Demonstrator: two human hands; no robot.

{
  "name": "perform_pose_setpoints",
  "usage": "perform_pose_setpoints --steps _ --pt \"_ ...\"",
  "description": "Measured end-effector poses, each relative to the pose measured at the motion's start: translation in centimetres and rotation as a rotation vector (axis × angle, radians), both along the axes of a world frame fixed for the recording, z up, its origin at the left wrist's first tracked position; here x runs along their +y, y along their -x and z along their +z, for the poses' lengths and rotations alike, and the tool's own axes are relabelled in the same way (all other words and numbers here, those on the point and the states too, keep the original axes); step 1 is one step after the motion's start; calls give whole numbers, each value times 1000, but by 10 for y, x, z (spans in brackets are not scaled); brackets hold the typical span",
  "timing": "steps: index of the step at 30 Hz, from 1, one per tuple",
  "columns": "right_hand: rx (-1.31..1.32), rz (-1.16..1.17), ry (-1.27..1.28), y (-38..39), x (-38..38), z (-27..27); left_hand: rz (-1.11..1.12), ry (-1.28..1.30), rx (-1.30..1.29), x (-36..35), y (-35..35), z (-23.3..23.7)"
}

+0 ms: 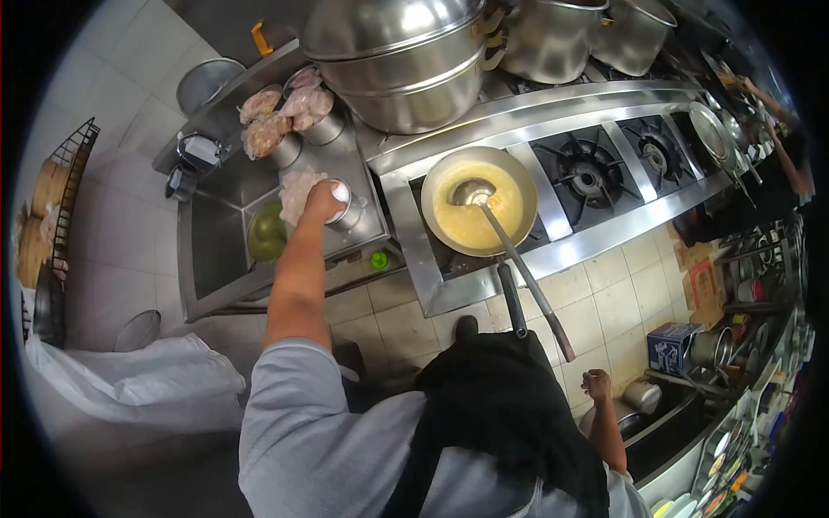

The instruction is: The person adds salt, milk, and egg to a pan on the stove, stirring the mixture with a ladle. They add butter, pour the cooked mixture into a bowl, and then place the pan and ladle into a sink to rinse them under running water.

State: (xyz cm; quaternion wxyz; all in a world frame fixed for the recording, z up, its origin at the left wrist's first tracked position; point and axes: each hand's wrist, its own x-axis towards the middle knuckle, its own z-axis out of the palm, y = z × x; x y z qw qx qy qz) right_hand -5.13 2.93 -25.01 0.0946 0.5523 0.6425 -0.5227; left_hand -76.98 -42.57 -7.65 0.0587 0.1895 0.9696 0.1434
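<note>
My left hand (323, 204) reaches to the metal counter, its fingers closed at the rim of a metal container (349, 214). Something white (340, 192) shows beside the fingers; what they grip is hidden. A pale plastic bag (296, 192) lies against that hand. On the stove sits a pan (434, 221) of yellow liquid with lumps. A long-handled ladle (523, 262) rests in it, its bowl in the liquid and its handle over the rim. My right hand (597, 386) hangs away from the stove at lower right, fingers loosely curled, holding nothing visible.
A large steamer pot (397, 73) and tall pots (553, 39) stand behind the burners (588, 175). Bagged food (268, 129) tops metal containers beside the sink (226, 246), which holds a green round thing (267, 233). Another person (777, 173) is at far right.
</note>
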Motion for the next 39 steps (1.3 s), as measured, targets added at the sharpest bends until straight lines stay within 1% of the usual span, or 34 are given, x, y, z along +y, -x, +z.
perform_pose_setpoints --steps 4,6,7,13,15,16,18,19,21,23,25,26,27,28,30,31,33,35,36,37,39 --pt "46 -1 -18 -3 0 6 27 -1 63 -5 2 -10" --pt "15 -20 -3 -4 2 10 90 -104 99 -9 3 -12" --pt "22 -14 -5 -3 2 12 96 -106 106 -11 5 -13" --pt "-13 -48 43 -9 2 5 152 -162 85 -23 5 3" --pt "-24 -40 57 -5 2 5 54 -195 47 -25 7 11" --pt "-23 -40 63 -5 1 6 58 -195 49 -26 7 14" --pt "-21 -40 69 -2 1 6 -73 -100 -62 -27 9 17" --pt "-24 -45 66 0 2 6 -72 -100 -60 -28 9 18" --pt "-22 -44 60 2 4 2 -113 -2 -153 -24 1 25" --pt "3 -12 -1 3 3 0 -108 22 -136 -21 -3 22" --pt "95 -25 68 -7 9 -18 -89 36 -116 -20 -3 21" --pt "108 -31 32 -11 8 -24 -118 29 -90 -20 -3 20" --pt "140 -24 101 -19 16 -39 -145 21 -65 -20 -4 19" --pt "171 -65 128 -23 16 -44 -122 8 -62 -20 -4 17" --pt "88 -26 95 -18 11 -34 -117 10 -67 -20 -3 14" --pt "105 -71 148 -16 10 -34 -116 11 -69 -20 -2 13" --pt "126 -79 282 -12 15 -33 -109 -17 -61 -21 -1 10" --pt "83 84 133 -5 12 -26 -95 -19 -53 -19 -3 9" --pt "92 150 150 0 15 -21 -81 -26 -52 -19 -3 5" --pt "92 161 141 4 15 -18 -71 -35 -51 -20 -4 2" --pt "129 40 151 5 17 -24 -32 -38 -16 -20 -6 0"
